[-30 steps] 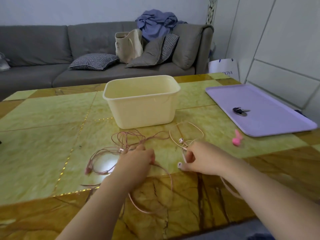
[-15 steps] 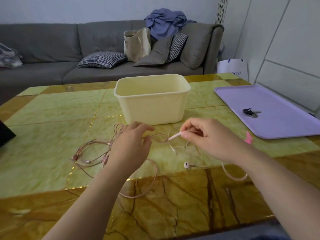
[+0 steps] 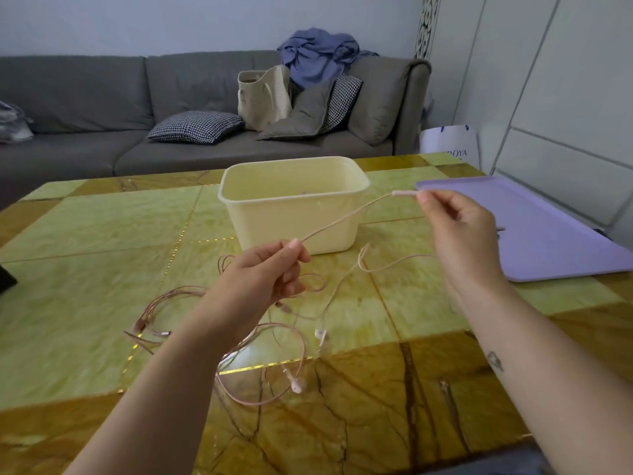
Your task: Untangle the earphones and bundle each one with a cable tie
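From the pink earphones (image 3: 297, 385) tangled on the counter (image 3: 85, 234), one cable (image 3: 342, 222) passes through the left hand's (image 3: 263, 279) curled, pinching fingers (image 3: 294, 246) and runs taut up and rightward to its plug (image 3: 404, 193), pinched by the farther right hand (image 3: 459, 234).

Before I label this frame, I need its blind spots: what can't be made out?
Head view:
Earphone tangle: count unclear; cords overlap, left forearm covers part.
Item on purple tray: mostly behind right hand.
Cream bin floor: behind near wall.
Dark object: cut by left edge.
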Demonstrator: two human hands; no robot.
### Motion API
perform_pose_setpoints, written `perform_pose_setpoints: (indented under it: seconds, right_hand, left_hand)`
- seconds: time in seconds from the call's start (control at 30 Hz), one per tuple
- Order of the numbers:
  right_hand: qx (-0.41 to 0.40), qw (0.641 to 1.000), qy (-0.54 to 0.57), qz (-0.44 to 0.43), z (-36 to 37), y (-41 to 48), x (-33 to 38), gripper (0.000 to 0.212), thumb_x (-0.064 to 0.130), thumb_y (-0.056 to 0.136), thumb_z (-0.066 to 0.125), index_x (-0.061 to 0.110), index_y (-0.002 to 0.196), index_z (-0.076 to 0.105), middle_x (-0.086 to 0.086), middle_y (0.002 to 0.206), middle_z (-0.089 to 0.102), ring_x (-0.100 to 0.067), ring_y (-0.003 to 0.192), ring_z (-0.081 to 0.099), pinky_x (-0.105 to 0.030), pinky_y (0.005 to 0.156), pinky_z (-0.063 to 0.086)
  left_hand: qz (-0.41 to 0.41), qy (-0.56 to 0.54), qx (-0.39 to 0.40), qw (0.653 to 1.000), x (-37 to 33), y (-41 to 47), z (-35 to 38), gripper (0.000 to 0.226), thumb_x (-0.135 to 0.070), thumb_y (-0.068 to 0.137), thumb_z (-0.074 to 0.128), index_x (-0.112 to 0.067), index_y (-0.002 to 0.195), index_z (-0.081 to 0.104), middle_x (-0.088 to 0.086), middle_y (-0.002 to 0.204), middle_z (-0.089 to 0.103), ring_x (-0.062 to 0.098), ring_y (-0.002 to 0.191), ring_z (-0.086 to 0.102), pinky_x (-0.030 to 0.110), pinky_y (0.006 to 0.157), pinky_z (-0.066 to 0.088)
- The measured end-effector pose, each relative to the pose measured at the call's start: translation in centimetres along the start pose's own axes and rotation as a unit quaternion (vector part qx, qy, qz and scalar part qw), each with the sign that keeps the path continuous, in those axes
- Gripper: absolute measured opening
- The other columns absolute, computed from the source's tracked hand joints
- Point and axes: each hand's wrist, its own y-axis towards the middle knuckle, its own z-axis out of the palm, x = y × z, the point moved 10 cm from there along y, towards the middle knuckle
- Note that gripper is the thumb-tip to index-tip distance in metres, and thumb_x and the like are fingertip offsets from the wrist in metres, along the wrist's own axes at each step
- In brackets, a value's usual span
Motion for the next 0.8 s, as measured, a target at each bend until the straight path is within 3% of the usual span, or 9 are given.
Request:
perform_pose_setpoints:
  seconds: [0.07,0.13,0.23,0.33,0.4,0.47,0.5,0.7,0.8]
  right_hand:
    - [-0.003,0.999,-0.004,0.039,-0.4,0.4,-1.3,0.013,0.031,0.093,0.057,0.025,0.092,0.068,0.022,0.047,0.047,0.003,0.045,0.041,-0.014,0.050,0.033]
    - [0.075,0.993,-0.076,0.051,1.1,0.3,-2.0,0.010,0.028,0.094,0.056,0.025,0.093,0.066,0.020,0.056,0.051,0.003,0.054,0.044,-0.013,0.049,0.034]
    - [0.200,0.949,-0.243,0.007,4.1,-1.3,-1.5,0.028,0.023,0.087,0.067,0.027,0.115,0.060,0.012,0.106,0.058,-0.006,0.103,0.051,-0.014,0.083,0.040]
    - [0.303,0.924,-0.204,-0.112,7.4,-4.4,2.0,0.056,0.019,0.082,0.071,0.030,0.132,0.049,0.018,0.131,0.045,0.004,0.127,0.036,-0.018,0.105,0.033]
    - [0.386,0.900,-0.156,-0.128,9.4,-6.9,3.3,0.052,0.022,0.084,0.069,0.035,0.130,0.049,0.026,0.123,0.050,0.013,0.118,0.042,-0.007,0.099,0.034]
    - [0.429,0.896,-0.073,-0.084,10.1,-7.8,3.3,0.027,0.030,0.087,0.065,0.034,0.114,0.061,0.020,0.089,0.062,0.000,0.086,0.060,-0.021,0.081,0.049]
    - [0.429,0.901,-0.030,-0.055,10.0,-7.4,3.1,0.019,0.036,0.087,0.062,0.032,0.105,0.066,0.013,0.072,0.058,-0.011,0.068,0.055,-0.030,0.068,0.048]
    - [0.318,0.925,0.185,0.096,7.5,-3.3,0.1,0.019,0.030,0.079,0.058,0.024,0.076,0.076,0.008,0.048,0.032,-0.008,0.044,0.027,-0.019,0.045,0.026]
    - [0.243,0.895,0.301,0.221,7.3,-2.7,-2.9,0.015,0.024,0.077,0.060,0.019,0.071,0.073,0.008,0.047,0.029,-0.006,0.040,0.025,-0.018,0.041,0.023]
  left_hand:
    - [0.001,-0.005,0.017,1.000,-0.1,-0.1,0.3,0.022,-0.032,0.082,0.050,-0.012,0.076,0.057,-0.006,0.054,0.035,0.008,0.046,0.036,0.024,0.070,0.046]
    - [0.008,-0.026,0.039,0.999,-0.6,-0.2,0.8,0.022,-0.033,0.080,0.050,-0.012,0.078,0.057,-0.007,0.053,0.032,0.007,0.044,0.031,0.020,0.062,0.048]
    - [0.020,-0.027,0.056,0.998,-1.1,-0.3,1.2,0.021,-0.033,0.082,0.050,-0.016,0.078,0.061,-0.008,0.054,0.029,0.006,0.043,0.025,0.018,0.058,0.047]
    - [0.023,0.010,0.090,0.996,-1.2,-0.5,2.4,0.026,-0.036,0.090,0.053,-0.024,0.073,0.068,-0.009,0.055,0.028,0.006,0.044,0.025,0.018,0.060,0.045]
    - [0.022,0.026,0.126,0.991,-1.3,-0.8,3.4,0.026,-0.035,0.089,0.051,-0.026,0.073,0.070,-0.010,0.053,0.029,0.005,0.043,0.026,0.018,0.059,0.044]
    - [0.021,0.018,0.150,0.988,-1.7,-1.1,4.0,0.026,-0.033,0.087,0.048,-0.025,0.074,0.070,-0.011,0.052,0.030,0.004,0.043,0.026,0.018,0.057,0.042]
    - [0.019,0.008,0.155,0.988,-1.9,-1.2,4.0,0.026,-0.032,0.087,0.048,-0.024,0.075,0.070,-0.010,0.053,0.030,0.004,0.043,0.026,0.018,0.057,0.042]
    - [-0.020,-0.136,0.172,0.975,-3.0,-1.8,3.4,0.028,-0.027,0.086,0.045,-0.019,0.074,0.069,-0.011,0.050,0.031,0.002,0.038,0.026,0.018,0.052,0.043]
    - [-0.006,-0.166,0.171,0.971,-3.7,-1.8,3.2,0.028,-0.025,0.088,0.043,-0.019,0.076,0.068,-0.011,0.051,0.034,0.001,0.038,0.029,0.019,0.054,0.045]
